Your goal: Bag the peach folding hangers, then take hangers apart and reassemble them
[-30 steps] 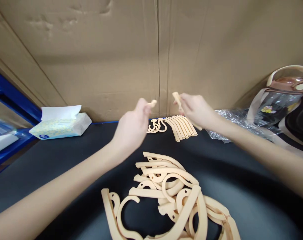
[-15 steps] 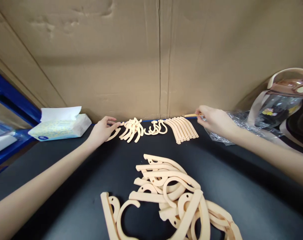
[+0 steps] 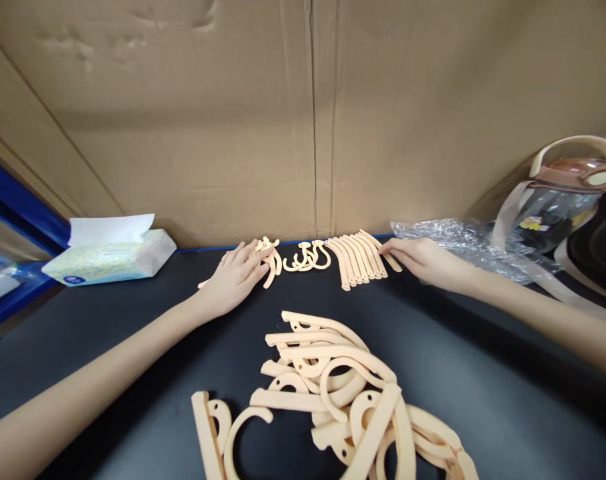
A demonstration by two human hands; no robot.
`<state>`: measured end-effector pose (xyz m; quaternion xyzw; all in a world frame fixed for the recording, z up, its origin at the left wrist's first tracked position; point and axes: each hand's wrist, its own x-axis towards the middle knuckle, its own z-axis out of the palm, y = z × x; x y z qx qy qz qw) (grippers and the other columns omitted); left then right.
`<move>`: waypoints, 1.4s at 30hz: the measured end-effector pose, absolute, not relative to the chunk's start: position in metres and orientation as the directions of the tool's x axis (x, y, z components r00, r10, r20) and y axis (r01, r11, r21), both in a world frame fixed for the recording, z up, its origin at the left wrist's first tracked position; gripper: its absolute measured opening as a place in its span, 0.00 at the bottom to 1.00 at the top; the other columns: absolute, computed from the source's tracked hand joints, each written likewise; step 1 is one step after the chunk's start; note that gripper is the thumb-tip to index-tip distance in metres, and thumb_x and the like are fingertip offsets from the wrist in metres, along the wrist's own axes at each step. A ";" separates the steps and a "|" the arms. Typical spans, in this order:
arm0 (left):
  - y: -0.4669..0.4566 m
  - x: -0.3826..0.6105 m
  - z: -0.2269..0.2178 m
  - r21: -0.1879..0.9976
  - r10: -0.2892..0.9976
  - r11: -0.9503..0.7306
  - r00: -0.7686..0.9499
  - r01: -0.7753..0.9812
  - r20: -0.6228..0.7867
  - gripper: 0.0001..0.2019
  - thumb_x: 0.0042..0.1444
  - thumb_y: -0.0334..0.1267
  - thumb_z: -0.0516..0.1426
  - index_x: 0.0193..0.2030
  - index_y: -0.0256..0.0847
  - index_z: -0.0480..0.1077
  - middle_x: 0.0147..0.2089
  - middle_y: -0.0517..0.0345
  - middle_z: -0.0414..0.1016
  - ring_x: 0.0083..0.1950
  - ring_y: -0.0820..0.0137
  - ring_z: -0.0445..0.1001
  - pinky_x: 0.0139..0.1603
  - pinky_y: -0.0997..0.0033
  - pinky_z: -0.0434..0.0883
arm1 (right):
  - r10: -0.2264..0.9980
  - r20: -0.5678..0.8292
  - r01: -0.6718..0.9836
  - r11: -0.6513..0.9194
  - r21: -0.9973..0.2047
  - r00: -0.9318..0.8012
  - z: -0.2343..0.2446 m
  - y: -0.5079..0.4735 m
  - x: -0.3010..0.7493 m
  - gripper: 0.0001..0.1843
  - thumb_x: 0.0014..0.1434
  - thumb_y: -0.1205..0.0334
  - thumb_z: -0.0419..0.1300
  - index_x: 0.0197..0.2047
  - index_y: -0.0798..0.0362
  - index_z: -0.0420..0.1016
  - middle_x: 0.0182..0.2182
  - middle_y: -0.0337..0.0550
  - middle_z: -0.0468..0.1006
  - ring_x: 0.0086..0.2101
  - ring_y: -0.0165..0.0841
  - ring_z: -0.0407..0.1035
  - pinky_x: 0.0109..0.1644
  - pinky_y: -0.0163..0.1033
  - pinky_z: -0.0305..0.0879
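My left hand [image 3: 237, 273] lies with its fingers stretched over a small heap of curved beige hanger arms [image 3: 273, 263], hiding much of it. At the right end of a tidy row of hanger arms [image 3: 357, 260], my right hand [image 3: 425, 261] pinches a single slim hanger arm [image 3: 395, 264] that lies slanted beside the others. Between the heap and the row is a cluster of beige hanger hooks [image 3: 310, 257]. Nearer me, a loose pile of larger folding hanger parts [image 3: 333, 387] with hooks and bars spreads over the black tabletop [image 3: 147, 413].
A tissue pack [image 3: 107, 257] sits at the back left by a blue metal frame [image 3: 17, 207]. Crumpled clear plastic [image 3: 473, 243] and a drink bottle [image 3: 557, 207] with a strap stand at the right. A cardboard wall [image 3: 223, 120] closes off the back.
My left hand has moved right, onto the heap. My right hand has lowered its hanger arm from a raised position to the right end of the row. The view has shifted slightly.
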<state>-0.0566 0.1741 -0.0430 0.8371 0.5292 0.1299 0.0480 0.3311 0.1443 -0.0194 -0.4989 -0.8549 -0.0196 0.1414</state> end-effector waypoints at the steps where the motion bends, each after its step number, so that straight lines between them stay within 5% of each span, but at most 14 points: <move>1: 0.171 -0.054 -0.040 0.205 0.894 -0.442 0.411 0.873 0.176 0.31 0.68 0.55 0.37 0.72 0.43 0.53 0.75 0.41 0.47 0.75 0.43 0.42 0.68 0.35 0.47 | 0.856 0.280 0.864 0.484 -0.139 -0.435 -0.019 0.145 0.332 0.18 0.70 0.63 0.42 0.49 0.51 0.72 0.43 0.44 0.82 0.42 0.35 0.77 0.45 0.40 0.71; 5: 0.152 -0.018 -0.023 0.125 0.810 -0.570 0.530 0.812 0.251 0.32 0.67 0.56 0.45 0.71 0.39 0.54 0.76 0.42 0.46 0.76 0.49 0.40 0.71 0.42 0.43 | 0.880 0.304 0.883 0.431 -0.187 -0.365 -0.017 0.150 0.331 0.16 0.67 0.61 0.46 0.48 0.52 0.74 0.40 0.46 0.83 0.37 0.38 0.78 0.41 0.42 0.72; 9: 0.140 0.037 -0.009 0.027 0.639 -0.756 0.729 0.654 0.247 0.28 0.62 0.53 0.56 0.62 0.36 0.67 0.58 0.43 0.73 0.63 0.52 0.64 0.63 0.51 0.57 | 0.881 0.269 0.882 0.441 -0.165 -0.390 -0.018 0.152 0.324 0.17 0.67 0.62 0.47 0.47 0.53 0.77 0.39 0.47 0.84 0.37 0.40 0.78 0.41 0.44 0.71; 13: 0.146 0.067 -0.009 -0.006 0.572 -0.808 0.788 0.589 0.227 0.23 0.59 0.51 0.60 0.53 0.35 0.74 0.48 0.44 0.78 0.54 0.52 0.68 0.56 0.53 0.60 | 0.874 0.260 0.878 0.456 -0.144 -0.411 -0.017 0.146 0.321 0.18 0.67 0.63 0.47 0.48 0.54 0.77 0.41 0.48 0.83 0.38 0.41 0.78 0.42 0.45 0.72; 18: 0.153 0.066 -0.015 -0.016 0.571 -0.805 0.783 0.592 0.244 0.14 0.63 0.42 0.57 0.49 0.37 0.75 0.46 0.47 0.79 0.53 0.55 0.68 0.52 0.56 0.59 | 0.831 0.248 0.837 0.535 -0.113 -0.498 -0.022 0.134 0.323 0.17 0.66 0.63 0.48 0.42 0.52 0.80 0.42 0.50 0.82 0.46 0.42 0.76 0.50 0.49 0.72; 23: 0.149 0.066 -0.015 -0.023 0.585 -0.792 0.770 0.610 0.256 0.13 0.62 0.40 0.56 0.49 0.37 0.76 0.49 0.46 0.77 0.53 0.54 0.68 0.52 0.56 0.59 | 0.834 0.279 0.859 0.508 -0.054 -0.476 -0.031 0.127 0.323 0.19 0.68 0.60 0.47 0.50 0.54 0.76 0.49 0.54 0.79 0.49 0.45 0.75 0.51 0.52 0.73; 30: 0.149 0.069 -0.015 -0.007 0.605 -0.780 0.758 0.625 0.243 0.13 0.64 0.37 0.55 0.50 0.34 0.74 0.50 0.46 0.78 0.53 0.54 0.69 0.53 0.55 0.60 | 0.875 0.205 0.858 0.475 -0.195 -0.438 -0.029 0.126 0.320 0.23 0.68 0.57 0.47 0.63 0.57 0.60 0.56 0.56 0.75 0.51 0.46 0.74 0.55 0.53 0.70; 37: 0.147 0.061 -0.008 0.000 0.637 -0.751 0.723 0.661 0.267 0.18 0.65 0.41 0.54 0.58 0.36 0.69 0.56 0.47 0.76 0.55 0.56 0.69 0.55 0.57 0.61 | 0.872 0.205 0.857 0.480 -0.189 -0.444 -0.031 0.121 0.320 0.27 0.69 0.50 0.46 0.66 0.56 0.57 0.62 0.59 0.68 0.58 0.47 0.67 0.61 0.55 0.65; 42: 0.160 0.016 0.002 0.000 0.710 -0.676 0.651 0.737 0.268 0.22 0.67 0.47 0.49 0.62 0.39 0.67 0.66 0.44 0.67 0.65 0.53 0.62 0.63 0.50 0.57 | 0.763 0.341 0.766 0.622 -0.160 -0.548 -0.009 0.092 0.304 0.20 0.69 0.57 0.48 0.60 0.54 0.65 0.58 0.54 0.72 0.58 0.43 0.67 0.62 0.53 0.65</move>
